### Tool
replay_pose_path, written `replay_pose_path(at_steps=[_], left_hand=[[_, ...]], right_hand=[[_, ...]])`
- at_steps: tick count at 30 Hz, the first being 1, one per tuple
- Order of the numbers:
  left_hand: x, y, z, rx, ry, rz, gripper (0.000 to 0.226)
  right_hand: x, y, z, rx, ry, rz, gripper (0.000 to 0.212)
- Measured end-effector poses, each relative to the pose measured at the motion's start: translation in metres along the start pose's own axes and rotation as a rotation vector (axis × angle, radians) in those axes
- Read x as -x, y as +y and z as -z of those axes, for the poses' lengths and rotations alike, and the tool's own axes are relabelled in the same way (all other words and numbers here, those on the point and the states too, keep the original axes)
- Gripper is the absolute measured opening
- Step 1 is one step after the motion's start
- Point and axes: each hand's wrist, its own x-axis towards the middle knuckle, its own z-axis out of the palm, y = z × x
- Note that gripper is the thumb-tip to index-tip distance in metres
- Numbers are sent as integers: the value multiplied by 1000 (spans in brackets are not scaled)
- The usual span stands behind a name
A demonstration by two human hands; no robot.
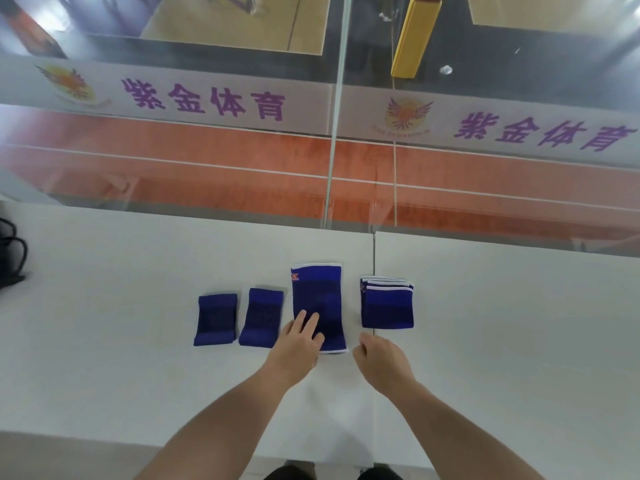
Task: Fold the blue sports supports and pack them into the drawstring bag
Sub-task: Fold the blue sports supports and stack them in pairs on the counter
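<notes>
Blue unfolded support (pixel 318 303) flat on table (pixel 138 341), long axis near-to-far. Left hand (pixel 298 344) on its near end, grip spread, fingers pressing. Right hand (pixel 381 358) just right of the near corner, grip loosely curled, seemingly empty. Fold likely runs near-to-far.

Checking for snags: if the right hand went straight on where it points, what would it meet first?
The right hand would probably meet the flat support at its right edge first, not the folded stack.
</notes>
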Motion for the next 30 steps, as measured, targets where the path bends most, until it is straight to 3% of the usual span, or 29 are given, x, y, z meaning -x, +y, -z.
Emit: replay_pose_path(at_steps=[2, 5, 6, 9, 11, 15, 16, 19, 21, 23, 26, 30], left_hand=[[-1, -3, 3, 62, 8, 17, 31], [-1, -13, 13, 246, -6, 6, 33], [1, -16, 19, 306, -24, 0, 33], [10, -21, 35, 447, -92, 8, 30], [19, -21, 40, 535, -138, 49, 30], [38, -25, 40, 478, -258, 52, 86], [41, -26, 39, 440, -253, 31, 88], [44, -27, 27, 506, -147, 2, 48], [45, -23, 24, 630, -107, 91, 26], [44, -15, 26, 721, -114, 183, 21], [41, -1, 27, 829, -97, 244, 32], [28, 10, 20, 934, -27, 420, 22]], right_hand=[[0, 2, -4, 26, 43, 125, 11], [-3, 7, -11, 212, -113, 259, 64], [-5, 7, -14, 268, -142, 296, 70], [-9, 4, -21, 327, -68, 384, 52], [-9, 1, -24, 231, -12, 366, 39], [-4, -3, -17, -69, -43, 156, 28], [-3, -3, -14, -128, -62, 108, 23], [2, 3, -7, -315, -113, -21, 24], [3, 10, -8, -389, -135, -73, 26], [3, 13, -7, -415, -144, -91, 25], [-1, 11, -7, -393, -122, -80, 23], [-13, 3, -8, -299, -56, -110, 16]])
